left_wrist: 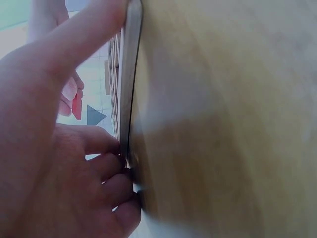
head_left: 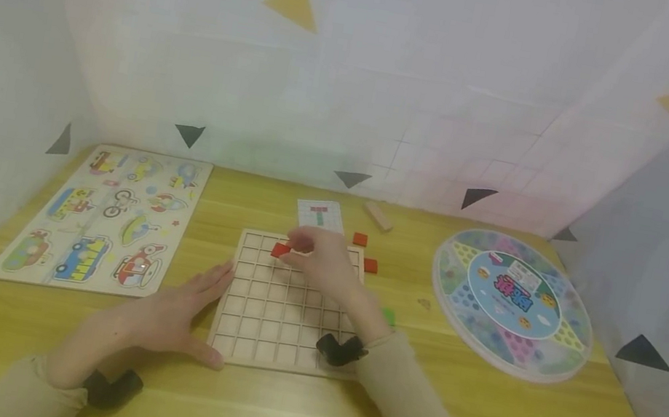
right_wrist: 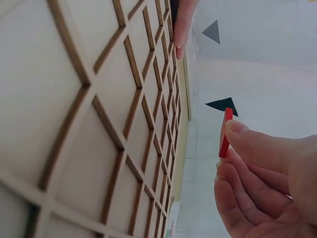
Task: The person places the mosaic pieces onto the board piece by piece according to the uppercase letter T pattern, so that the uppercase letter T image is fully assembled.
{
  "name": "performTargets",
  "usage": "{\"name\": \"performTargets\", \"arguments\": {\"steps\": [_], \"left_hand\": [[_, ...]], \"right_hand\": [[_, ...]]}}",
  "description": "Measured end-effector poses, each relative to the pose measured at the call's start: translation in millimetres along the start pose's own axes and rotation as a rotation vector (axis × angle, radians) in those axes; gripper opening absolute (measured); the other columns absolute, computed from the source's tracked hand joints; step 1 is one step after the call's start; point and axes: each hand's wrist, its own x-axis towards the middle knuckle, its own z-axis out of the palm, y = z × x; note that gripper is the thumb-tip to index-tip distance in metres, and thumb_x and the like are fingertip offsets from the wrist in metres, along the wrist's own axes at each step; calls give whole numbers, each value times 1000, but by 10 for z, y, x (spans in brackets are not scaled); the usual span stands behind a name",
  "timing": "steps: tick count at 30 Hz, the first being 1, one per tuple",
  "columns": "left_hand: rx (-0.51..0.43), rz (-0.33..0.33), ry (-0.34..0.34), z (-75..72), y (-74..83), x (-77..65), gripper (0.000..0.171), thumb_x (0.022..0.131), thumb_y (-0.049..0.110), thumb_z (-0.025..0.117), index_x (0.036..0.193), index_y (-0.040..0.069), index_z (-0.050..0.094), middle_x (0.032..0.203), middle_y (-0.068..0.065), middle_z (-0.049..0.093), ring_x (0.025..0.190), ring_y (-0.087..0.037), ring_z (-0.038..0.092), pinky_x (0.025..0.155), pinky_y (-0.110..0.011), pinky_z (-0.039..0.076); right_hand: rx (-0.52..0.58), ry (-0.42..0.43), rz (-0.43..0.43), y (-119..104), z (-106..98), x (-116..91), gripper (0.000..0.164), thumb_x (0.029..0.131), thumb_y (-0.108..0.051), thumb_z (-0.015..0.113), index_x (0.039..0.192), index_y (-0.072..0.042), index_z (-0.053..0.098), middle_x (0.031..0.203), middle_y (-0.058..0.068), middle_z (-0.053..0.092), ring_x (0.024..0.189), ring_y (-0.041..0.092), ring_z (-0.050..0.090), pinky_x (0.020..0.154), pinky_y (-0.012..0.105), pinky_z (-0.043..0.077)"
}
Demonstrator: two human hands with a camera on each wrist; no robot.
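Observation:
A wooden grid board [head_left: 253, 309] with rows of square cells lies flat on the table. Between thumb and fingers, my right hand [head_left: 325, 263] pinches a thin red square tile [head_left: 279, 250] above the board's far part. The right wrist view shows this tile [right_wrist: 225, 135] held edge-on, apart from the grid. My left hand [head_left: 173, 314] rests against the board's left side, its thumb stretched toward the near left corner and its fingers along the edge. In the left wrist view, the fingertips [left_wrist: 121, 186] touch the board's rim. The right forearm hides some cells.
Two loose red tiles [head_left: 359, 239] [head_left: 371, 265] and a green piece [head_left: 389, 316] lie right of the board. Behind it are a pattern card [head_left: 333, 217] and a wooden block [head_left: 378, 216]. A vehicle puzzle [head_left: 107, 215] lies left, a round game case [head_left: 511, 304] right.

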Motion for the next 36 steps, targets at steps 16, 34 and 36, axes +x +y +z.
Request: {"name": "performTargets", "arguments": {"steps": [16,34,36], "left_hand": [[10,-2,6,-8,16,1,133,67,74,75,161,8,9,169,-12,-2,150,-47,11,116,-66,24],[-8,3,-3,14,-1,4,133,67,74,75,161,9,6,169,-9,-4,152,-43,7,117,-65,21],[-7,0,-4,14,-4,5,134,67,74,75,162,10,6,169,-8,-4,152,-43,7,117,-65,21]], "right_hand": [[49,-27,18,84,20,53,37,89,-18,77,123,-6,69,111,1,72,103,16,65,92,35,55],[70,-17,0,282,111,83,39,86,-20,80,120,-6,70,105,1,73,98,15,66,90,33,55],[65,-16,-16,294,125,85,38,86,-19,80,119,-6,70,103,0,72,97,15,66,90,33,54]]}}
